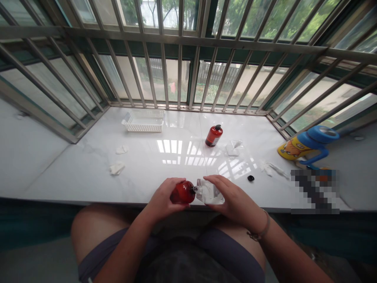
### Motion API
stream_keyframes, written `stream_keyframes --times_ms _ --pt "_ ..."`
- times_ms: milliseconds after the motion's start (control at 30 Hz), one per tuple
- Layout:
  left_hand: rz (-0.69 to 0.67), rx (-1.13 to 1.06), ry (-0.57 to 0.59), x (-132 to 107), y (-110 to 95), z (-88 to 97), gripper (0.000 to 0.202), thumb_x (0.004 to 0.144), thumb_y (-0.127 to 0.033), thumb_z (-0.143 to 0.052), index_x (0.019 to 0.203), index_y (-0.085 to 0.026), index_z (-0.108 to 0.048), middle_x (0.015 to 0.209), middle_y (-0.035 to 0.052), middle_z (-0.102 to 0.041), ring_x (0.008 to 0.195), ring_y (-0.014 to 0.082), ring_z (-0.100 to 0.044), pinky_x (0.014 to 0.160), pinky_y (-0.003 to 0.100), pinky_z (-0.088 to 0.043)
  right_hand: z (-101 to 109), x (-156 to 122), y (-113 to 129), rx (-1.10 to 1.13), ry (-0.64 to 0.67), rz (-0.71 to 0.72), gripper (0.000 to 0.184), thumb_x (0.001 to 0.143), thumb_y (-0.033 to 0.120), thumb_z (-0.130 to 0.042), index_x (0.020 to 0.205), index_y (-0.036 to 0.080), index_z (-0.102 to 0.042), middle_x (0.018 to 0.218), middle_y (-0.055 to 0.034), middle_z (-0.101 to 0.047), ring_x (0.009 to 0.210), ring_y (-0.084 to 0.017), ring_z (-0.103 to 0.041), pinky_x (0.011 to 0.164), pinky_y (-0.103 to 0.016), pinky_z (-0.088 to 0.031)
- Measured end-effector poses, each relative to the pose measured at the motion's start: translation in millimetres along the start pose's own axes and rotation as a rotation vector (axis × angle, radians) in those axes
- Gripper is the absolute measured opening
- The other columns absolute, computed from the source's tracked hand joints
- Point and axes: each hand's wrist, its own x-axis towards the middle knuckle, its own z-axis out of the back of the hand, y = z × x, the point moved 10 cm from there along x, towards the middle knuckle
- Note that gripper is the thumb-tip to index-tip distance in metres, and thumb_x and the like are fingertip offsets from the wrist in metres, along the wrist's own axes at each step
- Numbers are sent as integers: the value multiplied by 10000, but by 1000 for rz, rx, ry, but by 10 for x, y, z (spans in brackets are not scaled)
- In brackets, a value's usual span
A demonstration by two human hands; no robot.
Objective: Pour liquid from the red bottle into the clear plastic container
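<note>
My left hand (163, 199) wraps round a translucent red bottle (183, 192), tipped on its side with its neck to the right. In my right hand (235, 196) is a clear, square-sided bottle (210, 191), also lying sideways, its neck pointing left. The two necks meet between my hands, just over the near edge of the counter; whether one sits inside the other I cannot tell. A small black cap (250, 178) lies to the right of my right hand. Farther back stands a second red bottle (214, 136) with a black top.
A white perforated basket (144, 121) stands at the back left. Crumpled white tissues (117, 168) lie on the left of the white counter (88, 173). Clear plastic packaging (235, 148) and white scraps (272, 168) lie on the right, near a blue and yellow flask (308, 143). Metal bars (180, 74) line the window.
</note>
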Motion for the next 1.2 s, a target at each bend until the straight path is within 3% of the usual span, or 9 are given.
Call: stream_keyframes --times_ms 1200 --pt "4 -6 -28 -11 -2 30 818 718 -325 -984 1438 -319 -595 1412 78 -679 1299 321 -659 1107 475 -574 19 56 53 -44 67 1 788 885 146 -775 1583 313 -451 1489 -117 -617 1369 -301 -626 1147 -506 -576"
